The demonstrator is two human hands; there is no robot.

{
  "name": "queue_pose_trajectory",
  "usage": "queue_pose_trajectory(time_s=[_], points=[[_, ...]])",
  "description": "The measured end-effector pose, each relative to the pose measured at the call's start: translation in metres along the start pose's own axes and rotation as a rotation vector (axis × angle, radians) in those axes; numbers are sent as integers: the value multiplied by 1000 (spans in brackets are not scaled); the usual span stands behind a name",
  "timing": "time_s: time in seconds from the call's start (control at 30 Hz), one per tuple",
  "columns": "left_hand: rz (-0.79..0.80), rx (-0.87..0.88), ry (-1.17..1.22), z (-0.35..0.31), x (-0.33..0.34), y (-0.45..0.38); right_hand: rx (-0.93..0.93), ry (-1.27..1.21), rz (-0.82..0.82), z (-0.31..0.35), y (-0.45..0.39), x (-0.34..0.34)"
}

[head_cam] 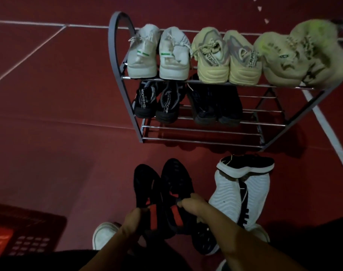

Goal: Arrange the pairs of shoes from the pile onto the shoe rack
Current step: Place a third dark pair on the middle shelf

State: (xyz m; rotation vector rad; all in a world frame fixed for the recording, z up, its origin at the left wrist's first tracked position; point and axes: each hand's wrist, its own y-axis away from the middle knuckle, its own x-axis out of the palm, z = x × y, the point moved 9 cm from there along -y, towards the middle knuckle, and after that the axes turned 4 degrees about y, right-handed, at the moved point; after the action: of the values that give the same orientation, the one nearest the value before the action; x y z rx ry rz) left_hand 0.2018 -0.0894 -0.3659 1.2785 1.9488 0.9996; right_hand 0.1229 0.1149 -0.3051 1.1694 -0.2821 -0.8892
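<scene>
Fingers of left hand [132, 222] pinching one black-and-red shoe [145, 194], right hand [194, 207] pinching its mate [176, 192]

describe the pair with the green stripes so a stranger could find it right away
Start at the metal shoe rack and look along its top shelf. The white sneakers sit at the far left end. They alone are white with small green stripes; the neighbouring pairs are pale yellow.

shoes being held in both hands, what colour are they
Black with red-orange patches, seen in the head view: left hand and right hand each hold one shoe.
</scene>
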Motion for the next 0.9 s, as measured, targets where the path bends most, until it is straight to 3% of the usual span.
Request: queue_pose_trajectory(time_s=[0.2,0.33,0.5,0.67,0.9], points=[[199,30,215,-29,37,22,-208,187,-240,80,52,-71],[325,39,245,-53,71,42,-200,334,-214,99,118,-149],[512,83,211,-81,124,72,-126,280,-395,76,178,-254],[634,141,63,-108,162,99,-133,239,-541,58,219,-304],[635,72,29,-150,168,115,-196,-120,-594,39,249,-349]])
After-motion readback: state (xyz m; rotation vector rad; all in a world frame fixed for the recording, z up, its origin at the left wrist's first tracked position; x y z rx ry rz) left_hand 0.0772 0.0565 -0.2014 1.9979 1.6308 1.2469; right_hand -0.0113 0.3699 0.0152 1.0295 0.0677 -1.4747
